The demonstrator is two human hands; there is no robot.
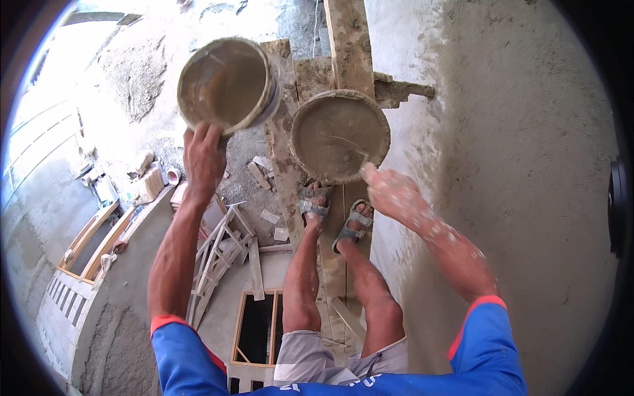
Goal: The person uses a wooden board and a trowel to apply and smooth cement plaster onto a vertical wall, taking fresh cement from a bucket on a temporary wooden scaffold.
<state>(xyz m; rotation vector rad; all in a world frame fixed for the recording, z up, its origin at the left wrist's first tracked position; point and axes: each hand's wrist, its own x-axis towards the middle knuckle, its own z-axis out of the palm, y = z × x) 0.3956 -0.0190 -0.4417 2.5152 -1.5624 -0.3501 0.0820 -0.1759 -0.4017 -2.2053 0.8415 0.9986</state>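
My left hand (204, 155) grips the near rim of a mortar-smeared bucket (267, 99), holding it tilted so that the grey, wet mix inside shows. To its right, a round tub (295, 148) of grey mortar (340, 132) stands on the planks in front of my feet. My right hand (396, 191), spattered with mortar, is closed at the tub's near right rim. From its fingers a thin curved line runs over the mortar; whether it is a tool's edge or a wire handle I cannot make out.
Narrow wooden planks (284, 178) carry my sandalled feet. A freshly plastered wall (515, 165) rises close on the right, with a board end (403, 90) against it. Far below on the left lie rubble, a white wooden frame (221, 247) and a wood-framed opening (256, 327).
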